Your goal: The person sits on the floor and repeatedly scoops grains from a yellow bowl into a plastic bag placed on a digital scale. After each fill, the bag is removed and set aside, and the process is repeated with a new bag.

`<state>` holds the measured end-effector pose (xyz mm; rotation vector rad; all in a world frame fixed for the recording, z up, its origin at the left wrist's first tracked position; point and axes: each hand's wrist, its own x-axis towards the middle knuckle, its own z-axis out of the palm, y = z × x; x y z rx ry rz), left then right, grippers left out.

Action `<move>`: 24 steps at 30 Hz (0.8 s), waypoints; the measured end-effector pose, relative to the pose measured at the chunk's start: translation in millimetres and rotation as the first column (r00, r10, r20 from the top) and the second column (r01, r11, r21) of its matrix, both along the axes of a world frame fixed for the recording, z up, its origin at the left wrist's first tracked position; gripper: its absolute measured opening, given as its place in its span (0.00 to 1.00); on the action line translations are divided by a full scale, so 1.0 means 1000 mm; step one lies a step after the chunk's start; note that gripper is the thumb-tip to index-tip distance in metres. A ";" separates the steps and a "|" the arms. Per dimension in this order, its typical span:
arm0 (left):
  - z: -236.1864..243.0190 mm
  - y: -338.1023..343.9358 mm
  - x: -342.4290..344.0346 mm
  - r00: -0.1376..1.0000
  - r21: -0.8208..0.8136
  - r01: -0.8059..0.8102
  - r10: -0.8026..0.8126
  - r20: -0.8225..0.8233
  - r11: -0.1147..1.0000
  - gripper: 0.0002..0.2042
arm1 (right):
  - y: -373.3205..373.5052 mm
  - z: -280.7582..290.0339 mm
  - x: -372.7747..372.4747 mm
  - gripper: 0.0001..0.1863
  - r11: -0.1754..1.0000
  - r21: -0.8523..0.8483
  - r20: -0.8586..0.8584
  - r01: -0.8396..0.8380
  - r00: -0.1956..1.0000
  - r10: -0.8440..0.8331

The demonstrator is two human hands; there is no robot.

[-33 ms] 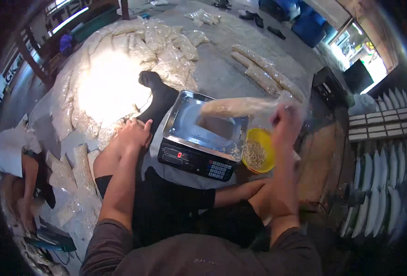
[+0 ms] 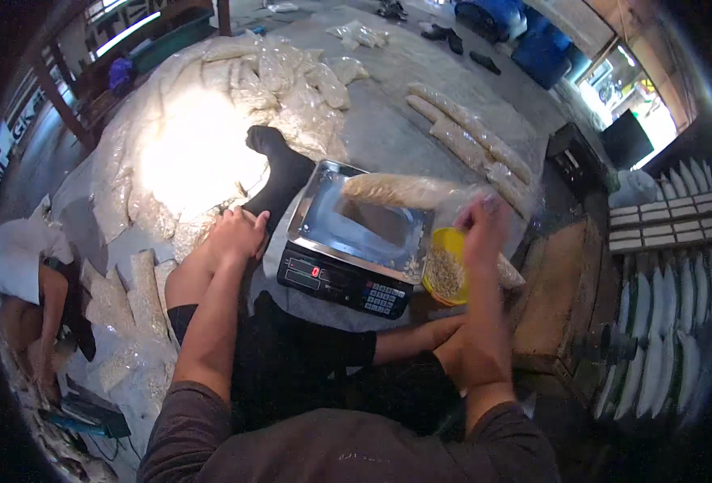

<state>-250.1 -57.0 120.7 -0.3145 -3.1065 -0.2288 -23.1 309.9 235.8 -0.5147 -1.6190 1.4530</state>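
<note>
My right hand (image 2: 484, 224) is closed round the gathered end of a long clear plastic bag (image 2: 396, 191) filled with pale, grain-like bits. The bag hangs sideways over the steel pan of a digital scale (image 2: 348, 278), blurred by motion, with its shadow on the pan; contact with the pan cannot be made out. Resting on my bent left leg, my left hand (image 2: 239, 233) is empty, fingers laid out loosely. Just right of the scale, partly behind my right forearm, stands a yellow tub (image 2: 450, 241) holding loose pale bits.
A big heap of filled bags (image 2: 291, 88) lies beyond my dark-socked foot. More long bags (image 2: 468, 137) lie at far right. A wooden box (image 2: 553, 298) and racks of white packs (image 2: 662, 298) stand right. At left crouches another person (image 2: 30, 266).
My right hand has shifted slightly left and down with the bag. My left hand stays on my leg.
</note>
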 end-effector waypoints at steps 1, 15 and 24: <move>0.000 -0.002 0.001 1.000 0.005 0.004 -0.004 -0.015 1.000 0.37 | -0.014 -0.028 0.002 0.10 0.996 -0.073 0.024 -0.048 0.998 0.050; -0.050 -0.047 0.011 0.918 -0.032 0.303 -0.300 -0.257 0.953 0.32 | 0.052 -0.094 0.104 0.18 0.979 0.205 0.469 -0.006 0.878 -0.093; 0.056 0.021 0.149 0.854 0.270 0.264 -0.355 0.379 0.926 0.26 | 0.088 -0.115 0.107 0.30 0.911 0.332 0.686 -0.243 0.726 -0.056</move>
